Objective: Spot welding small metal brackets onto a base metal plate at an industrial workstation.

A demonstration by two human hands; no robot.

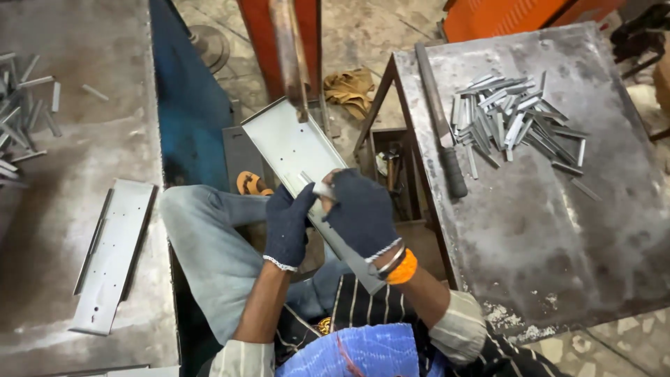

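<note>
- blue cloth (363, 352) fills the bottom edge closest to the lens, with striped sleeves on both forearms above it.
- between the two gloved hands runs a long grey metal channel plate (296, 146); its long axis goes diagonally, near end low at the right wrist, far end pointing up and left toward a rusty upright bar (289, 56). it lies over the person's lap, above the jeans-clad knee (209, 237).
- left hand (286, 227), in a dark knit glove, is closed against the plate's left edge, thumb up beside a small metal strip (317, 187).
- right hand (363, 213), also gloved, is clamped over the plate from the right, fingers pinching that small strip onto the plate's face; an orange band and bangles sit at the wrist.
- right of the hands stands a worn steel table (558, 230) carrying a heap of short metal strips (513, 122) and a long file with a dark handle (440, 119), lying along the table's left edge.
- left, on a grey bench (70, 174), a second perforated plate (112, 255) lies nearly upright in the view, well apart from the hands, with more loose strips (21, 105) at the far corner.
</note>
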